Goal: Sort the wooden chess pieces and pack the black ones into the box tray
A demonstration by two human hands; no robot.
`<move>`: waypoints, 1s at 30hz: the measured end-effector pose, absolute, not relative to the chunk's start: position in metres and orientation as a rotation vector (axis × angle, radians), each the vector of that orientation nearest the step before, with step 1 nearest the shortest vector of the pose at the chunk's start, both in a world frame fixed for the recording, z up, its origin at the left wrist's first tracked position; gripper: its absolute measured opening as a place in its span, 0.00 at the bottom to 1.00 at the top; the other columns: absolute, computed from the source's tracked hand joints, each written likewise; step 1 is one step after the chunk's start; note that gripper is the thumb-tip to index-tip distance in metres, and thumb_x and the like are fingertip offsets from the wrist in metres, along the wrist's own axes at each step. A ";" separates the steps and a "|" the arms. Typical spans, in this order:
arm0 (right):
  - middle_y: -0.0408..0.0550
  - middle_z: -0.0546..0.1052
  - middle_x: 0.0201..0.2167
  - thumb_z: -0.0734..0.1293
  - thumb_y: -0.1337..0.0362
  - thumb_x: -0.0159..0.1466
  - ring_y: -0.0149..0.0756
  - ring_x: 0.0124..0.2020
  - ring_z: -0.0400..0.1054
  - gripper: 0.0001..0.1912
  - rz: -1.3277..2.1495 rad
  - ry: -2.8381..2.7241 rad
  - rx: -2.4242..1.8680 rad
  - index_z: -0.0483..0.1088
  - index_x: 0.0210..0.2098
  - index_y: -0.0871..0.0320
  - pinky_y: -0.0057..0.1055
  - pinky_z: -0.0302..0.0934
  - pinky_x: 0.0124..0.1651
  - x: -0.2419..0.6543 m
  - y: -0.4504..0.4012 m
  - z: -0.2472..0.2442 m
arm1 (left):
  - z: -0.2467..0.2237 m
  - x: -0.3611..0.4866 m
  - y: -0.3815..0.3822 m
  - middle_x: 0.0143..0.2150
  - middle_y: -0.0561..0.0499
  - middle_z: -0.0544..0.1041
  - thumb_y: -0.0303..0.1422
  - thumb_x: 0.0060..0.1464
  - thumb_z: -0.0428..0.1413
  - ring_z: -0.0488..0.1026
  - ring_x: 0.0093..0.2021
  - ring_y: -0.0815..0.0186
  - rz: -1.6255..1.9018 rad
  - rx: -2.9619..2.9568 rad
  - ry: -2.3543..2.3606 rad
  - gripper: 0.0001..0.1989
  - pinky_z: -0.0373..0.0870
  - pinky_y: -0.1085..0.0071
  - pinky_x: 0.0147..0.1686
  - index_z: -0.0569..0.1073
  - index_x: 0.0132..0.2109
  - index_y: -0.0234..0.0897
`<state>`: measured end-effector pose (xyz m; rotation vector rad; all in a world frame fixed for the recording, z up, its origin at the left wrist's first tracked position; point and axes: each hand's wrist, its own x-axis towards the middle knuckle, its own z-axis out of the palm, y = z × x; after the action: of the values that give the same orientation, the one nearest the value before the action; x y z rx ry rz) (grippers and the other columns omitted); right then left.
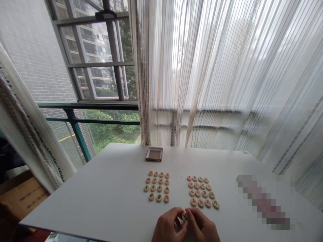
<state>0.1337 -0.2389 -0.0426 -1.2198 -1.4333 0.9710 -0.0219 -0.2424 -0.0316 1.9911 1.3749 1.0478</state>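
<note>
Near the table's front edge, my left hand (168,224) and my right hand (202,227) meet, their fingertips closed around one round wooden piece (185,216) with a black mark on it. Beyond them lie two groups of round wooden pieces with red or black characters. The left group (159,189) has several pieces in rows, its front row shorter at the left end. The right group (197,193) also stands in rows, just past my right hand. No piece is stacked on another.
A small square open box (154,154) sits at the far edge of the white table (113,191). A pixelated long object (263,203) lies at the right. Curtains hang behind the table, and a cardboard box (27,198) stands at the lower left.
</note>
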 end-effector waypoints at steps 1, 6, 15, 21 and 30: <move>0.50 0.82 0.29 0.66 0.43 0.63 0.44 0.32 0.79 0.22 0.983 -1.473 -1.232 0.78 0.35 0.55 0.28 0.72 0.36 0.135 -0.240 -0.039 | -0.029 -0.030 -0.245 0.37 0.52 0.82 0.27 0.52 0.60 0.79 0.32 0.65 1.061 2.020 1.392 0.10 0.75 0.73 0.36 0.76 0.43 0.42; 0.51 0.84 0.31 0.65 0.45 0.65 0.44 0.34 0.80 0.21 0.959 -1.483 -1.267 0.77 0.36 0.55 0.29 0.71 0.39 0.135 -0.247 -0.030 | -0.020 -0.093 -0.249 0.39 0.51 0.80 0.34 0.60 0.58 0.77 0.34 0.63 1.193 2.089 1.612 0.11 0.75 0.68 0.38 0.75 0.50 0.45; 0.48 0.83 0.32 0.63 0.50 0.69 0.41 0.35 0.78 0.16 0.897 -1.555 -1.273 0.75 0.38 0.55 0.29 0.68 0.40 0.133 -0.253 -0.021 | -0.025 -0.171 -0.228 0.44 0.47 0.79 0.40 0.62 0.56 0.75 0.41 0.58 1.331 2.170 1.937 0.14 0.73 0.61 0.46 0.76 0.50 0.40; 0.47 0.82 0.32 0.63 0.51 0.69 0.40 0.35 0.78 0.15 0.879 -1.575 -1.267 0.75 0.38 0.54 0.29 0.68 0.40 0.134 -0.253 -0.022 | -0.040 -0.165 -0.226 0.42 0.48 0.79 0.39 0.56 0.59 0.74 0.44 0.52 1.120 2.154 2.112 0.10 0.71 0.57 0.44 0.80 0.44 0.45; 0.48 0.82 0.32 0.63 0.51 0.69 0.40 0.35 0.78 0.16 0.886 -1.583 -1.270 0.75 0.38 0.55 0.30 0.69 0.40 0.134 -0.255 -0.015 | -0.043 -0.167 -0.227 0.42 0.46 0.80 0.41 0.56 0.59 0.75 0.43 0.54 1.136 2.105 2.122 0.12 0.72 0.59 0.45 0.78 0.44 0.40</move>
<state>0.1338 -0.2555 -0.0147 -1.2704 -1.5831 0.8857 -0.1675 -0.2268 -0.0433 2.1050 2.1221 1.1357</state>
